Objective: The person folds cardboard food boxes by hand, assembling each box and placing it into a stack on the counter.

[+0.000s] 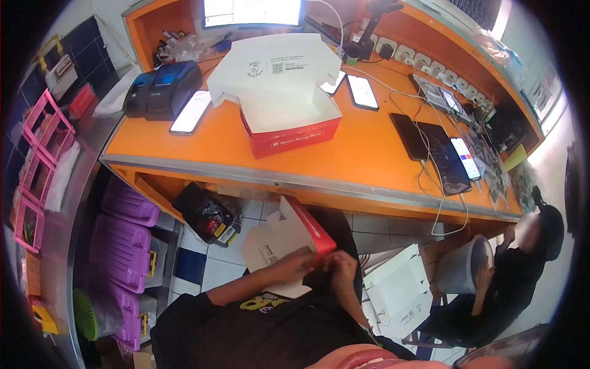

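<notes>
A partly folded cardboard box [289, 227], red outside and white inside, is held over my lap below the counter edge. My left hand [295, 265] lies across its white inner side, with the fingers at the lower end of the red wall. At that same corner my right hand [343, 268] pinches the red cardboard. The fingertips are partly hidden where the two hands come close together. On the orange counter [212, 154] stands another red and white box [295, 133], its walls raised and its printed lid tilted up and back.
Flat white box blanks [398, 295] lie to my right. Beyond them sits a person [516, 276] with a bucket [461, 265]. Phones [362, 92], charging cables [428, 143] and a black printer [161, 90] occupy the counter. Purple-lidded bins [122, 251] stand at left.
</notes>
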Tool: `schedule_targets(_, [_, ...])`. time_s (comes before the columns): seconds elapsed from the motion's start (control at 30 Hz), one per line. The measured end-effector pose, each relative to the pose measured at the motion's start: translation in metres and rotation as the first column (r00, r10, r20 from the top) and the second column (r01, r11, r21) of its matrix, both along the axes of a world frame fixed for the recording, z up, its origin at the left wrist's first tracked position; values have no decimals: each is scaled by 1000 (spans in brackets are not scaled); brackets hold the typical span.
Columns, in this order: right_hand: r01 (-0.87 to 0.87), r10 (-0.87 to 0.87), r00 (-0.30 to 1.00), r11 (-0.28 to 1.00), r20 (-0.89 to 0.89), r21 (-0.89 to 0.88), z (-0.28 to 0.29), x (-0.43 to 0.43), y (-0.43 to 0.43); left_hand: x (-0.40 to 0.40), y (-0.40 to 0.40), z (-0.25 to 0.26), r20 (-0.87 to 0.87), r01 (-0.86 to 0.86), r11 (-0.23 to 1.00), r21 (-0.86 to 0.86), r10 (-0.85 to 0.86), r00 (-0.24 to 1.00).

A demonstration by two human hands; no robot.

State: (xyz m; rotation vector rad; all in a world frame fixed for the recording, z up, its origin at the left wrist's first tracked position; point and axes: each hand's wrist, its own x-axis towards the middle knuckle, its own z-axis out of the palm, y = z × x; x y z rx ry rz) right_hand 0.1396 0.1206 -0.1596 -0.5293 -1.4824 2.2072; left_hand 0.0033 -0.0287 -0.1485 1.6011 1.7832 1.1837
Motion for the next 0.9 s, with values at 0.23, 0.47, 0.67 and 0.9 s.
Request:
schedule_targets(0.23, [16, -55, 988, 965, 142, 261, 43, -21, 27, 27, -27, 8, -171, 395, 878, -272, -448, 878])
schedule_targets(0.47, [-138, 169, 985, 872, -24, 469, 79, -37, 5, 10, -17, 10, -120, 475, 793, -382, -552, 825])
schedule_targets(0.67, [-241, 191, 970, 851, 153, 466, 75, -14, 30, -14, -22, 4, -69, 542, 769, -339, -595, 801])
schedule_targets(0.9, [93, -23, 993, 755, -116, 649, 84, -3, -4, -8, -22, 65, 650, -18, 999, -42, 42, 759])
